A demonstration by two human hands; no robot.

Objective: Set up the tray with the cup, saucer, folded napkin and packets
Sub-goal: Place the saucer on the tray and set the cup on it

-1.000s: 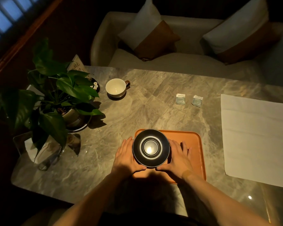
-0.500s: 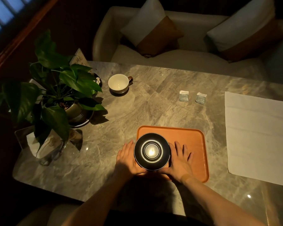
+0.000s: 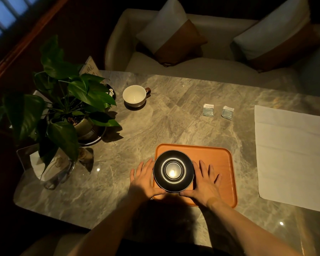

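Observation:
A black saucer (image 3: 173, 171) with a bright ring lies on the left part of the orange tray (image 3: 216, 163). My left hand (image 3: 143, 179) and my right hand (image 3: 205, 183) flank it, fingers straight and flat, thumbs touching its near rim. The left hand lies mostly on the table, the right one on the tray. A white cup (image 3: 134, 94) with a brown handle stands far left on the marble table. Two small packets (image 3: 208, 110) (image 3: 227, 112) lie side by side beyond the tray. A white napkin (image 3: 292, 156) is spread flat at the right.
A potted plant (image 3: 68, 100) on a dish fills the table's left side, with a glass vase (image 3: 54, 170) in front of it. A small sign stands behind the plant. A sofa with two cushions (image 3: 171, 34) runs along the far edge.
The saucer has come down from over the tray's far edge to sit within the tray's left part. Both hands stayed at its sides and flattened out.

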